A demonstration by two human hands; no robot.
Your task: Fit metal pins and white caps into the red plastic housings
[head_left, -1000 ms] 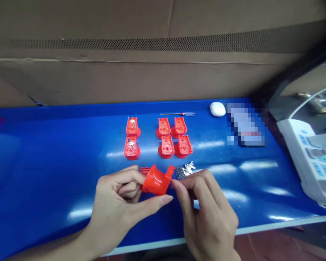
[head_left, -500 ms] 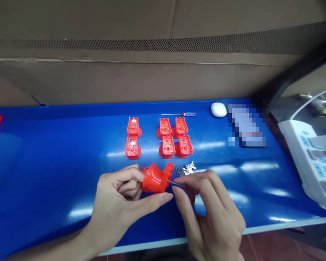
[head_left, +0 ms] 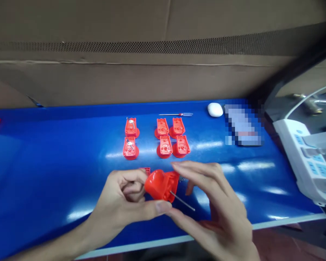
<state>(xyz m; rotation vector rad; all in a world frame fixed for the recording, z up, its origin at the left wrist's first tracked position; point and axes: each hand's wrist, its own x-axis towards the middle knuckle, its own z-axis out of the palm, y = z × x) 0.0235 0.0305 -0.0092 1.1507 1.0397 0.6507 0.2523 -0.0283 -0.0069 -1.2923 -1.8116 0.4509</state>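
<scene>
"Just above the glossy blue table point(head_left: 51, 174), what does the left hand point(head_left: 116, 203) have?"

"One flared red plastic housing point(head_left: 154, 183), pinched between its thumb underneath and its curled fingers at the flared end."

"And the thin thing poking out?"

"That's a slim silver coiled spring point(head_left: 183, 201), slanting from the housing's flat end toward the near right, its outer tip free."

"How is the right hand point(head_left: 220, 206) set?"

"Thumb and fingers spread wide around that flat end and the spring. Whether the fingertips touch the red plastic, I can't quite tell from this angle."

"What lies past the grip?"

"Beyond it, four upright red plastic housings point(head_left: 166, 145) clustered two by two; beyond and to the left, two more red housings point(head_left: 128, 153) bearing small silver metal pieces point(head_left: 130, 143). Farther off lies a clear-handled screwdriver point(head_left: 186, 114), with a rounded white case point(head_left: 215, 110) to its right."
</scene>
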